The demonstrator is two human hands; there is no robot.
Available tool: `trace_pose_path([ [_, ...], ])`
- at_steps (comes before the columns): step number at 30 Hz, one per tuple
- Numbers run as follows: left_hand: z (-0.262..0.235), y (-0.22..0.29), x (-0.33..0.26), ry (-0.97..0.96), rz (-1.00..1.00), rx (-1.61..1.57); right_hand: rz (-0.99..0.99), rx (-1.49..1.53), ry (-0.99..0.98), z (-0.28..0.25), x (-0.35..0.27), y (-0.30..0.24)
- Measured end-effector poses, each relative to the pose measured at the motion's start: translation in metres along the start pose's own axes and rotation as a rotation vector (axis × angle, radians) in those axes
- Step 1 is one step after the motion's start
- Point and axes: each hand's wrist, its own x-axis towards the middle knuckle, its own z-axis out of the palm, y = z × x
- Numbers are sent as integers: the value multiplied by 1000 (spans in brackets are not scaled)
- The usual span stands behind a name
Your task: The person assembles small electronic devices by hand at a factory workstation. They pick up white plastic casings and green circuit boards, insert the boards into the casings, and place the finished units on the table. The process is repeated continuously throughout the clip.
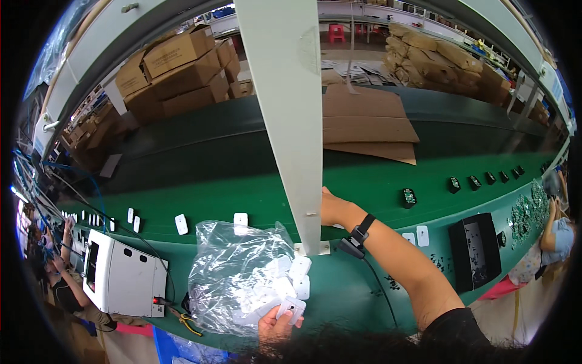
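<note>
Near the bench's front edge, my left hand [276,327] pinches a small white rectangular plastic cover [293,307] with a dark spot in it. Just beyond it lies a clear plastic bag [239,273], its mouth toward my hand, with several white covers [301,267] inside and spilling out. My right arm stretches forward over the green conveyor belt, a black strap on its wrist. Most of the fingers of my right hand [333,207] are hidden behind the white upright post [285,109]. Another white cover [240,219] lies on the belt behind the bag.
At left stands a white machine [126,276] with cables and pliers [191,324] beside it. Black housings with circuit boards [409,197] line the belt at right, near a black bin [476,252] and a pile of boards [528,212]. Flattened cardboard [370,121] lies beyond. Co-workers sit at both sides.
</note>
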Motion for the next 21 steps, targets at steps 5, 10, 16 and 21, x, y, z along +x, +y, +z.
trace_pose_path([
  [5,-4,5,-3,-110,-90,-95,-60,155,328,-62,-46,-11],
  [10,15,-4,3,-209,-190,-139,203,1378,431,-107,-162,-64],
  [16,32,-33,7,-316,-333,-533,412,1619,405,-20,-249,-142],
  [21,56,-34,-6,-284,-282,-346,418,2086,421,21,-268,-166],
])
